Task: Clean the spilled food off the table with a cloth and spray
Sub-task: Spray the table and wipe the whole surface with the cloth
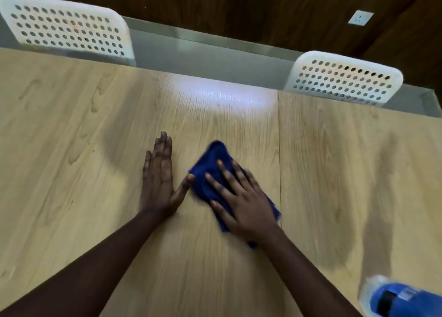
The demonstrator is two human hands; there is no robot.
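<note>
Blue cloth (211, 166) lies crumpled on the light wooden table (71, 125), near its middle. The right hand (241, 197) presses on the cloth with straight, spread fingers. The left hand (159, 175) rests flat on the table just beside it, fingers straight, and its thumb reaches the cloth edge. The blue spray bottle (404, 300) stands at the near right corner. Two white perforated chairs (344, 77) stand at the far side.

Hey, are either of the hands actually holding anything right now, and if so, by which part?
Nothing is gripped. The right hand presses flat on the middle of the blue cloth, fingers spread. The left hand rests flat on the table.
</note>
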